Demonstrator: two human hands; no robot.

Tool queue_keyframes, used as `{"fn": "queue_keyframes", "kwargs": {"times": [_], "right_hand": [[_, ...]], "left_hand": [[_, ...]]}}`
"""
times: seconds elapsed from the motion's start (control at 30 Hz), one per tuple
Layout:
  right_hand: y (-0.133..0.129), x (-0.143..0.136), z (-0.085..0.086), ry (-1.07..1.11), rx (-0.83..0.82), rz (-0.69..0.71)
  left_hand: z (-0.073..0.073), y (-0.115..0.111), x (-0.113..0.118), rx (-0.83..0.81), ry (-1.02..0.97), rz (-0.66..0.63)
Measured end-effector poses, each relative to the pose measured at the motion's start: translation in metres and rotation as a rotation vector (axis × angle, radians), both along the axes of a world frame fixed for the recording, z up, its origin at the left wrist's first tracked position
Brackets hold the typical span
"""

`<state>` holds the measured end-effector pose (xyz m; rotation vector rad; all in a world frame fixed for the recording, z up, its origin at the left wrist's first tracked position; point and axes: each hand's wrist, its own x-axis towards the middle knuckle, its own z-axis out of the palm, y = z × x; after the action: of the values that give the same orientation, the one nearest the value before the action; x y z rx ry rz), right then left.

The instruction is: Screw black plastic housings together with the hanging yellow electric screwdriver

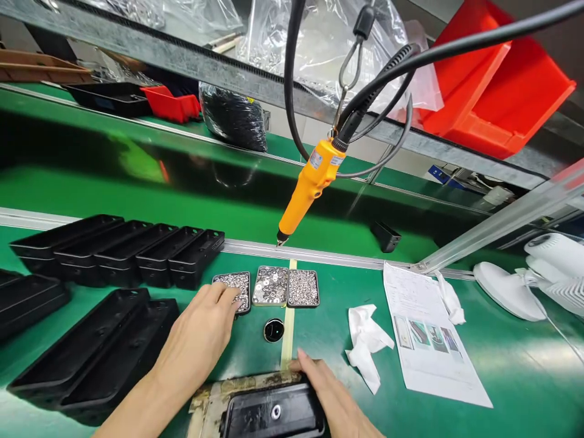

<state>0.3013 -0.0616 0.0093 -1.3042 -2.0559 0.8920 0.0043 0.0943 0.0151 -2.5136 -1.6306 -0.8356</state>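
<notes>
My left hand reaches into the left small tray of metal parts, its fingers bent together at the tray; what they pinch, if anything, is hidden. My right hand lies with fingers stretched along the right edge of a black housing. A small metal ring sits in the housing, which rests on a worn, taped fixture. Two more small trays, one of washers and one of small metal parts, stand beside the left one. A round black disc lies below them.
An orange electric screwdriver hangs point down over the bench. Black housings fill the left side. To the right are crumpled tissue, a printed sheet and a white fan. Red bins sit on the shelf above.
</notes>
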Motion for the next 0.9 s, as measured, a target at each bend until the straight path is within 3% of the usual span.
{"fn": "queue_keyframes", "kwargs": {"times": [0.13,0.27,0.4,0.53,0.6,0.77,0.9], "right_hand": [[-0.005,0.011,0.036,-0.046,0.015,-0.104],[0.021,0.02,0.071,-0.095,0.182,-0.151],[0.079,0.008,0.094,0.056,0.383,-0.206],[0.149,-0.023,0.11,0.269,0.351,-0.473],[0.183,-0.041,0.119,0.423,0.296,-0.539],[0.238,-0.072,0.143,0.758,0.215,-0.399],[0.24,-0.076,0.157,0.792,0.228,-0.309]], "left_hand": [[-0.021,0.021,0.0,0.009,0.104,0.072],[-0.031,0.023,-0.005,0.024,0.109,0.076],[-0.03,0.02,-0.009,0.05,0.038,0.077],[-0.024,0.016,-0.01,0.063,-0.088,0.057],[-0.022,0.013,-0.009,0.055,-0.164,0.054],[-0.017,0.009,-0.003,0.013,-0.384,0.004],[-0.008,-0.001,0.003,-0.054,-0.547,-0.03]]}}
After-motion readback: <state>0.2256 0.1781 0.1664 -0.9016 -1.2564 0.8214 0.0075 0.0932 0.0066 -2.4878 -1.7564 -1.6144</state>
